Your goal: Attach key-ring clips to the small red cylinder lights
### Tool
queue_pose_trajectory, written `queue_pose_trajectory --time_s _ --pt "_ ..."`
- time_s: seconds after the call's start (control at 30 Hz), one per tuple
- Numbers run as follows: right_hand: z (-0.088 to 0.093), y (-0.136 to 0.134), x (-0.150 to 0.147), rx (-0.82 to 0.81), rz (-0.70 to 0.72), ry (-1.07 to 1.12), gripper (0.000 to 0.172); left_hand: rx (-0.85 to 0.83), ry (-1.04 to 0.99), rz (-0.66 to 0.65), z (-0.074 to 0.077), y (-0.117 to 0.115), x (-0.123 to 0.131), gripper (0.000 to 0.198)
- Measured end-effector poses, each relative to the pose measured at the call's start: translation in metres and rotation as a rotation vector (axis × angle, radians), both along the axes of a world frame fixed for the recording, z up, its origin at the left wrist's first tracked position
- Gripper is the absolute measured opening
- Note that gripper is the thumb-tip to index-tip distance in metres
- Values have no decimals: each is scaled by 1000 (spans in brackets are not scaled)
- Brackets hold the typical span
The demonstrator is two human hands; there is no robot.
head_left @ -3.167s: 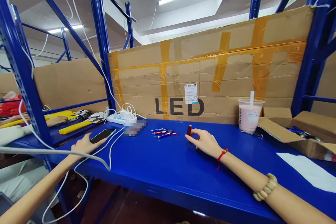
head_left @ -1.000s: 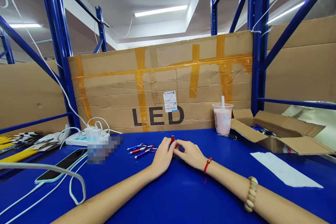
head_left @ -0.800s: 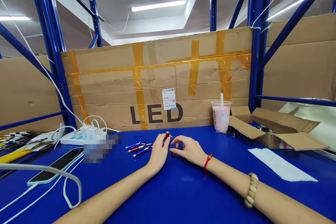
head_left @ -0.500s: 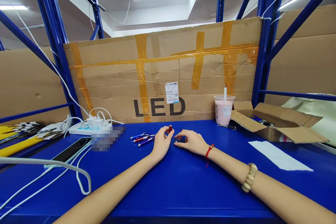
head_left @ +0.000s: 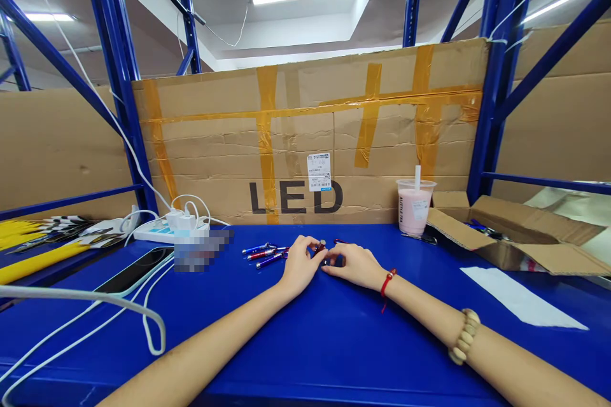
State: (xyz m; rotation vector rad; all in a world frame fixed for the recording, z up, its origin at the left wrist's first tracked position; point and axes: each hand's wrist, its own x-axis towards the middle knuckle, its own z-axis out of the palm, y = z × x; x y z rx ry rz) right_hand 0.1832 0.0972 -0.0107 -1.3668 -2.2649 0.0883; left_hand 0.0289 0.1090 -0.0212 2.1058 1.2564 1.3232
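My left hand [head_left: 301, 265] is closed, its thumb and fingertips pinching a short dark red metal tube [head_left: 321, 246] whose round end shows. Close beside it, my right hand [head_left: 356, 265] is curled, thumb and fingers pinched around something small and dark with a shiny spot, too small to name. Just left of my left hand lie several slim metal pen-like tubes, among them a blue one [head_left: 256, 248], a red one [head_left: 261, 255] and a purple one [head_left: 270, 261]. Behind my right hand a bit of another red piece [head_left: 340, 241] shows, mostly hidden.
A pink drink cup [head_left: 414, 208] with a straw and an open cardboard box [head_left: 513, 254] stand at the right, near white paper [head_left: 525, 299]. At the left are a phone [head_left: 136, 270], a power strip [head_left: 153, 230], cables and yellow-handled items [head_left: 48, 261]. A large cardboard sheet [head_left: 219, 159] stands behind.
My hands have drawn together, the right fingertips now almost meeting the left. The red tube has tipped from upright, its end turned more toward me. The view has shifted slightly left.
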Motion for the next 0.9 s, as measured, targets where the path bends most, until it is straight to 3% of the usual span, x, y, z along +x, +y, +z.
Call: queue_pose_trajectory --time_s 0.57,0.73,0.9 --pt "3 -7 -6 -62 -45 2 18 -9 -46 86 -2 0 0 19" --pt "5 -10 -10 -51 -103 29 19 -75 -92 81 3 -4 1 20" --pt "8 -12 -11 -19 -70 74 12 -128 -131 87 3 -3 2 19"
